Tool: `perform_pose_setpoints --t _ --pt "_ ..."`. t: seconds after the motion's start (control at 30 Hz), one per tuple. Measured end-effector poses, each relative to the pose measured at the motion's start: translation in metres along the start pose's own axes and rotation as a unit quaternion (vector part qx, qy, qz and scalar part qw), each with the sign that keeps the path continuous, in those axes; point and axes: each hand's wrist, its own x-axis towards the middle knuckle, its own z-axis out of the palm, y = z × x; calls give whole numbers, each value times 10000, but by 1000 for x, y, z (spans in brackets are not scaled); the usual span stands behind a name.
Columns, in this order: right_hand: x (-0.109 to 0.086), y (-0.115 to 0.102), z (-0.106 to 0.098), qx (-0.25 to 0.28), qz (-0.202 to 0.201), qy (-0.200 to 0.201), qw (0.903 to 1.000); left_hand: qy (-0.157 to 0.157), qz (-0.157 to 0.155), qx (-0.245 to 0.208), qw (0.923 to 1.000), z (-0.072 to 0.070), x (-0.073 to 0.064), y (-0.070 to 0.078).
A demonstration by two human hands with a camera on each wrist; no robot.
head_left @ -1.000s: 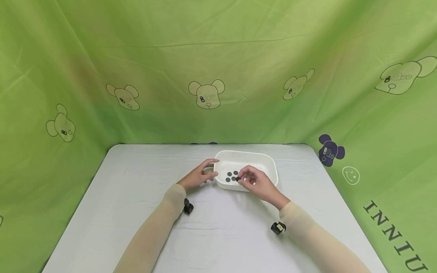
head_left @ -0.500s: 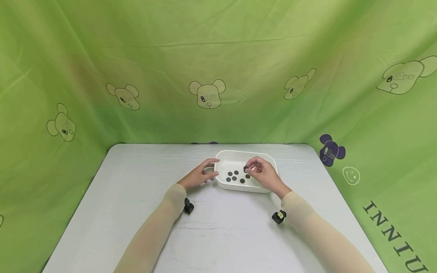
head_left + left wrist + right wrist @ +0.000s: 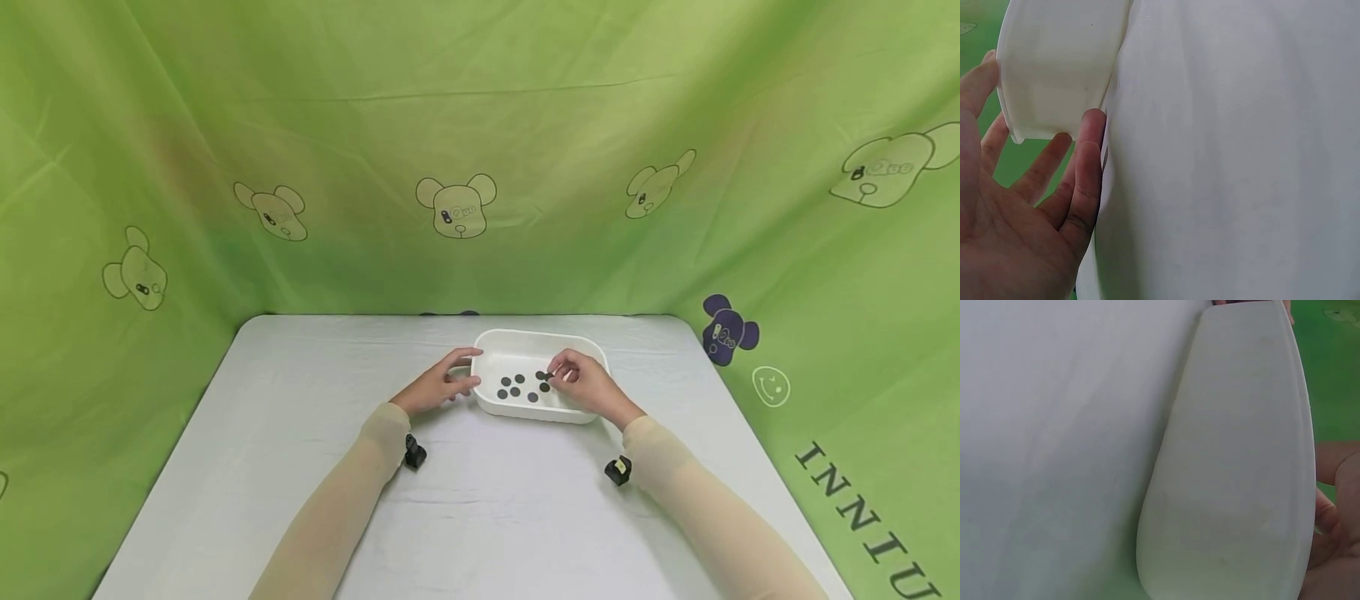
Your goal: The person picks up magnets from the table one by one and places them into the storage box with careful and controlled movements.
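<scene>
A white rectangular basin [image 3: 540, 412] with rounded corners stands toward the back of the table. Several flat, dark round discs [image 3: 533, 397] lie spread over its floor. My right hand [image 3: 588, 385] reaches over the basin's near right side, pinching a small dark disc [image 3: 550, 377] between thumb and fingertips, close to two discs lying below. In the right wrist view, the basin's wall partly hides the right fingers [image 3: 1327, 512]. At the basin's left end, my left hand [image 3: 437, 387] rests with its fingers spread; in the left wrist view the fingertips [image 3: 1091, 122] touch the end wall.
A white cloth covers the table [image 3: 480, 517]. Green curtains [image 3: 360, 267] printed with bear heads hang behind it and along both sides. Each wrist carries a small black camera [image 3: 618, 470].
My right hand has moved right across the basin, and more discs now lie on the basin floor where it passed. The left hand stays at the left end.
</scene>
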Motion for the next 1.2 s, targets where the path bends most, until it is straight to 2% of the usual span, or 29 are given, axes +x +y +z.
perform_pose_setpoints --t 0.13,0.37,0.77,0.97,1.2 --pt "1 -1 -1 -168 -74 -195 9996 8 -8 -4 10000 1 0 -1" --pt "4 2 -5 -474 31 -625 9969 49 -62 34 10000 0 0 -1" --pt "7 0 -4 -988 189 -1447 9843 -1 -27 54 10000 0 0 0" --pt "8 0 -4 -1128 120 -1601 9806 0 4 28 10000 0 1 -2" --pt "10 0 -2 -1172 238 -1643 9791 -10 9 73 10000 -1 3 -4"
